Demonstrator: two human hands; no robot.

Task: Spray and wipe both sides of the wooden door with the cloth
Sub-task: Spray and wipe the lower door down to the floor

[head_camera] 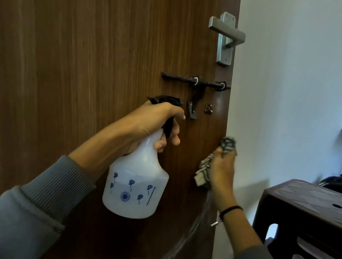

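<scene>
The wooden door (89,58) filled the left and middle of the view. Its face stood upright and its free edge ran straight up and down on the right, against the pale wall (294,99). The cloth (203,170), a bunched striped rag, was pressed to that face just inside the free edge, below the black latch bolt (193,81) and well below the metal handle (227,32).

The right hand (222,172) held the cloth with its fingers curled round the bundle. The back of the hand faced the camera and the door lay directly beyond the fingers. A pale wet streak (187,235) ran from under the cloth down and to the left across the wood. The next wipe would probably follow that line, or the door's long vertical axis, downward.

The left hand (156,121) gripped the spray bottle (137,184) by its neck, with fingers wrapped round the trigger. It held the bottle upright to the left of the cloth, near the wood but apparently not touching it. The nozzle pointed right and away, toward the area by the latch.

The right hand was the nearer to the surface and already in contact with it. To the right, beyond the door's edge, stood a brown plastic stool (305,205), close to the right forearm. It might crowd a low stroke along the edge.
</scene>
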